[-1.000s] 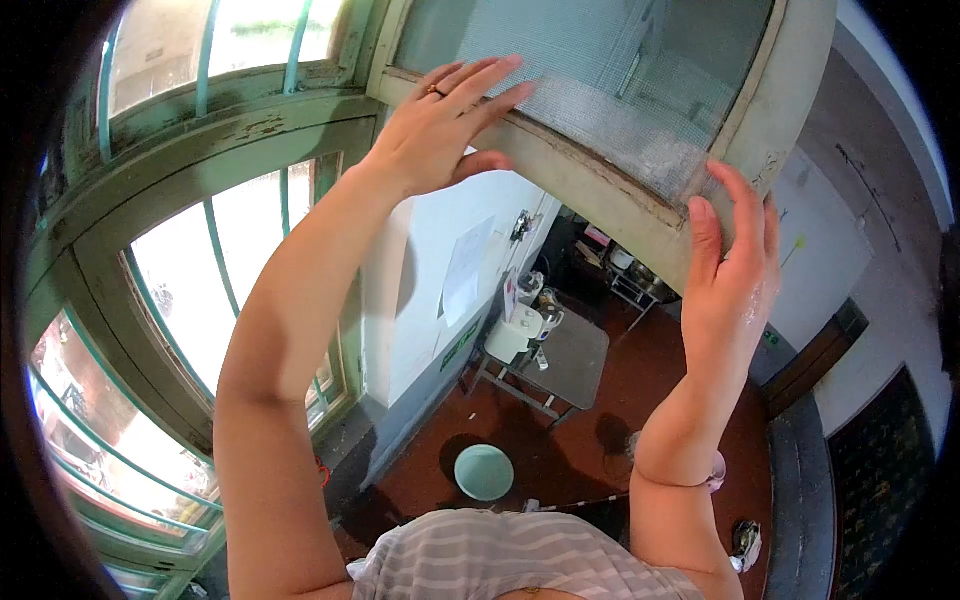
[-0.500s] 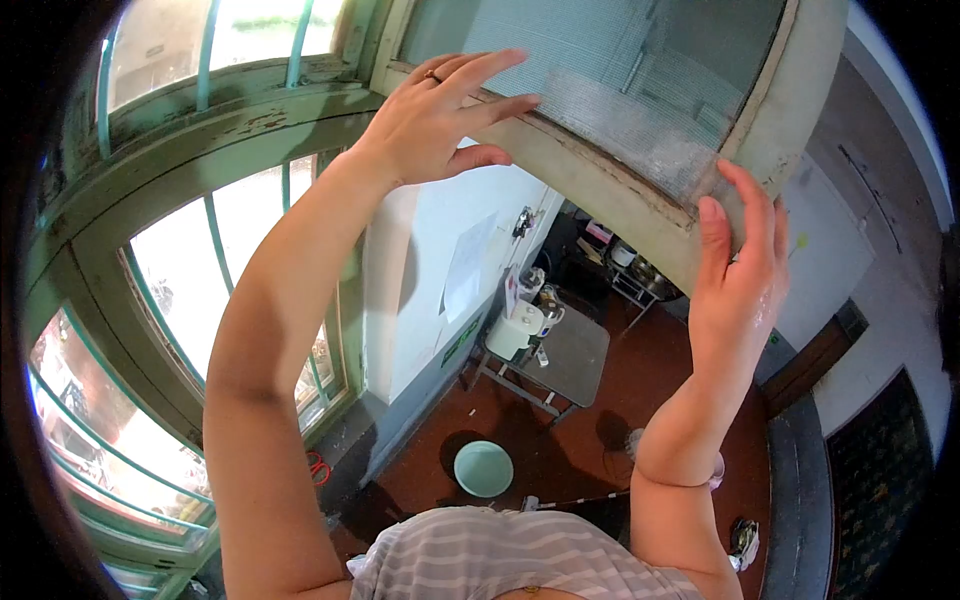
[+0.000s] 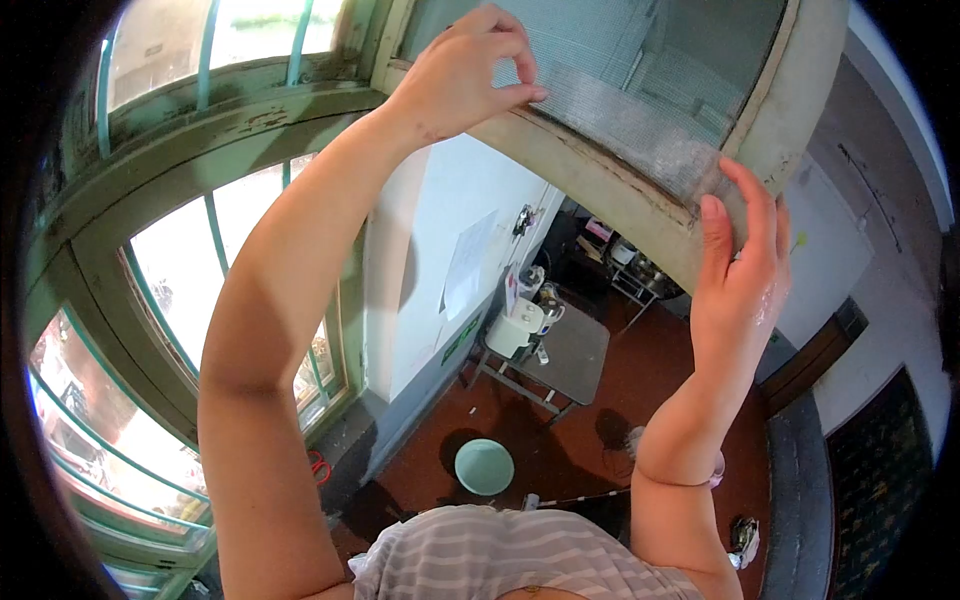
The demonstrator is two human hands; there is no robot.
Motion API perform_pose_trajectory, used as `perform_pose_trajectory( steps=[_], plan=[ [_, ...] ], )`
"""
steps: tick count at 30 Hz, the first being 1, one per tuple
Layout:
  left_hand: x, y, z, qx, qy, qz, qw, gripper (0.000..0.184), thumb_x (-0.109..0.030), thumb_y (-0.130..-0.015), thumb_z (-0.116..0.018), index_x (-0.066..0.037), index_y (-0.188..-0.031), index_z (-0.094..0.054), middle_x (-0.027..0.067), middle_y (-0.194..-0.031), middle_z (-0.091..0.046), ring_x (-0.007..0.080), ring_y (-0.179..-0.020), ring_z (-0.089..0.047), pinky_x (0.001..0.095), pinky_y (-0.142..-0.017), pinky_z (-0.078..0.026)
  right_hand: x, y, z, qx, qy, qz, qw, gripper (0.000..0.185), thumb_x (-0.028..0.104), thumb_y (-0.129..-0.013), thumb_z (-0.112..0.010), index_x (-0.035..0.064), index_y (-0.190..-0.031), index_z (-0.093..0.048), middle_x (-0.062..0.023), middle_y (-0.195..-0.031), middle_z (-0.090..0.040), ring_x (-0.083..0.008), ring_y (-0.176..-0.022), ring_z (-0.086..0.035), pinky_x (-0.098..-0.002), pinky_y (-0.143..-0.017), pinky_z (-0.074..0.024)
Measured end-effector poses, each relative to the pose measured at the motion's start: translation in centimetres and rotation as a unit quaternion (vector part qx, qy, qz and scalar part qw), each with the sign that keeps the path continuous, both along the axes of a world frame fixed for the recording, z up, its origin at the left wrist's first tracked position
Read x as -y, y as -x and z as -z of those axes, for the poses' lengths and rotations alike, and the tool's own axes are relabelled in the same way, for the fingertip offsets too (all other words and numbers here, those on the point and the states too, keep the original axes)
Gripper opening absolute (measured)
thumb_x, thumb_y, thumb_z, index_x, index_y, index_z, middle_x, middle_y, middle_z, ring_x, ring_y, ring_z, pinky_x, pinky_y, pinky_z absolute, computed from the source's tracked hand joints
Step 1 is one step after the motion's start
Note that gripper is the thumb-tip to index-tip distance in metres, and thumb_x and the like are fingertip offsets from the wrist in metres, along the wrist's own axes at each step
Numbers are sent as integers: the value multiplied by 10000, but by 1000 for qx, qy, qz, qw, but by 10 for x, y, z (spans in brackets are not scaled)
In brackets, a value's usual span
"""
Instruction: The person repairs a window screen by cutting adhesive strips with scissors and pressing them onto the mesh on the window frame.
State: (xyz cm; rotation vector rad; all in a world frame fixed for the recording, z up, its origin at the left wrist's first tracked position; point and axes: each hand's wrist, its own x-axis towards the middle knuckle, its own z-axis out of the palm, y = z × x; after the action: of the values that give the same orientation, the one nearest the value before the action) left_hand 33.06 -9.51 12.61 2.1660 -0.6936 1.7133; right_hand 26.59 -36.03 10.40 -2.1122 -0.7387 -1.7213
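A window sash with a pale painted frame [image 3: 600, 185] hangs above me. Its glass pane [image 3: 590, 40] has a clear textured sheet [image 3: 625, 115] along the lower part. My left hand [image 3: 455, 75] is at the frame's lower left, with curled fingers and the thumb close to the index fingertip in a pinch. Anything between those tips is too small to make out. At the pane's lower right corner is my right hand [image 3: 740, 240], its thumb and index finger apart and touching the frame and sheet. Wet shine or droplets show on that hand.
Barred windows [image 3: 170, 270] curve along the left. Below, a light green basin [image 3: 484, 467] stands on the red floor. A dark table [image 3: 565, 350] carries a white appliance [image 3: 515, 328]. Red-handled scissors [image 3: 319, 466] lie at lower left. A dark doorway panel [image 3: 885, 480] is at right.
My left hand has risen slightly, and its outstretched fingers have curled in toward the thumb. My right hand stays nearly still at the corner.
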Motion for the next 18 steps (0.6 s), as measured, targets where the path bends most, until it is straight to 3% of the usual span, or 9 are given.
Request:
perform_pose_trajectory(
  steps=[10,18],
  plan=[
    [1,-9,4,66,-39,-1,997,199,-200,-758,-707,-182,-956,-700,31,-1058,-497,210,-968,-518,316,-873,-441,0,1,0,-5,1,-6,1000,250,177,-892,-554,118,-1135,-546,-194,-1137,-527,-402,-1026,-528,-445,-810,-461],
    [-6,-14,10,16,-51,-13,998,191,-233,-822,-634,-238,-1009,-672,7,-1026,-524,203,-933,-547,349,-818,-460,3,-3,-1,11,14,-11,1000,253,175,-889,-559,122,-1136,-545,-185,-1126,-533,-394,-1004,-538,-442,-790,-465]
  ],
)
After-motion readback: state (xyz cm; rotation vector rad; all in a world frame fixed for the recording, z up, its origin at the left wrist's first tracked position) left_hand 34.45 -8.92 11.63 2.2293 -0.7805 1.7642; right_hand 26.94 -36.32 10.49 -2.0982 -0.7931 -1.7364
